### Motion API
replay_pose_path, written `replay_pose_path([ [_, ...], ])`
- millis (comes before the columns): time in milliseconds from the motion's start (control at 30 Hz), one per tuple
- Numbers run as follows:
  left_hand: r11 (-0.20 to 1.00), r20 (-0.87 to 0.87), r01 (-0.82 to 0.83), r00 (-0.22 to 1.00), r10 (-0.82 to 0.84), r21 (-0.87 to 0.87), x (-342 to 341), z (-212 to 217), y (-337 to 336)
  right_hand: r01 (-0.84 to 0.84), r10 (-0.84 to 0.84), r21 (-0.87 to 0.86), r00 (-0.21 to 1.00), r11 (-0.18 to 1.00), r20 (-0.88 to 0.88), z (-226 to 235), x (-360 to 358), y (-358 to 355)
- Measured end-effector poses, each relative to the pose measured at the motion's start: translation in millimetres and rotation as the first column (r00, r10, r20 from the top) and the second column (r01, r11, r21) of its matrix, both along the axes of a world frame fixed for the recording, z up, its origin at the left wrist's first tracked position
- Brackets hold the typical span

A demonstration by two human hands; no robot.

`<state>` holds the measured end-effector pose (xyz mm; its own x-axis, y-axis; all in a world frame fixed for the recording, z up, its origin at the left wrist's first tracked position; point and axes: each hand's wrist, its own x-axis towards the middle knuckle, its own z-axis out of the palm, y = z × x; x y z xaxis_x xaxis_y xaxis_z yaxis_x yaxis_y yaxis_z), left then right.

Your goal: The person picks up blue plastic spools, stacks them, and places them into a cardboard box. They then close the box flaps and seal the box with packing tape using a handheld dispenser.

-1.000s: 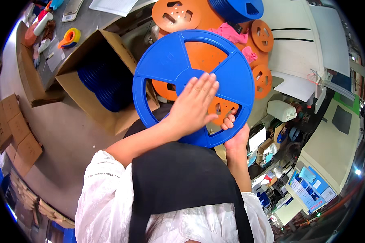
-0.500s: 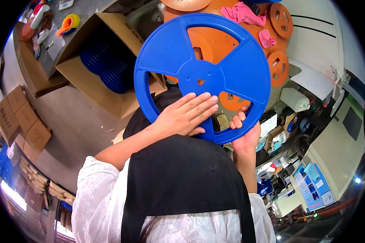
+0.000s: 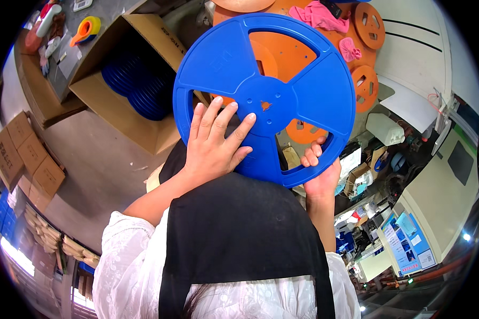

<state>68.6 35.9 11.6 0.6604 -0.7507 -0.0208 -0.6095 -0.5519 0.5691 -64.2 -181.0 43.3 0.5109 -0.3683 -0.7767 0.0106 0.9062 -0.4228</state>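
Observation:
A large blue plastic reel (image 3: 324, 85) is held up in front of my chest, its broad face showing with three cut-out windows and a small hole in the hub. My right hand (image 3: 323, 174) grips its lower right rim, the fingers curled through a window and over the edge. Against the lower left of the face lies my left hand (image 3: 214, 142), fingers stretched out and spread, some of them across a window's edge. Orange round discs with slots (image 3: 306, 131) show through and behind the reel.
An open cardboard box (image 3: 106, 103) on the left holds several blue reels (image 3: 149, 101). Beyond the reel is an orange surface (image 3: 287, 53) with a pink cloth (image 3: 319, 16). A yellow tape roll (image 3: 86, 30) lies on a grey table at the upper left. Cartons (image 3: 34, 154) are stacked at far left.
My left hand has slid left and up from near the hub, its fingers now pointing upward and more spread. My right hand keeps its hold; the reel has barely shifted.

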Motion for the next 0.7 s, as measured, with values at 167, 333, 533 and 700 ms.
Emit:
replay_pose_path([
  [167, 0.998, -0.011, -0.061, 0.998, 0.061, 0.003, 0.2, -3.7, 2.9, 0.006, -0.005, 0.011, 1.000, 1.000, -0.021, -2.7, -0.7, -0.1],
  [333, 0.998, -0.074, -0.064, 0.995, 0.063, -0.012, -0.8, -5.5, 6.0, 0.005, -0.006, -0.011, 0.995, 1.000, -0.097, -3.9, -1.6, -0.2],
  [533, 0.997, -0.150, -0.043, 0.988, 0.034, -0.057, -4.3, -8.7, 10.5, 0.006, -0.007, -0.006, 0.993, 1.000, -0.117, -3.1, -1.0, 1.2],
  [700, 0.997, -0.171, -0.034, 0.985, 0.023, -0.066, -7.0, -7.2, 9.3, -0.011, 0.009, -0.018, 0.995, 1.000, -0.097, 3.4, 2.5, 3.5],
])
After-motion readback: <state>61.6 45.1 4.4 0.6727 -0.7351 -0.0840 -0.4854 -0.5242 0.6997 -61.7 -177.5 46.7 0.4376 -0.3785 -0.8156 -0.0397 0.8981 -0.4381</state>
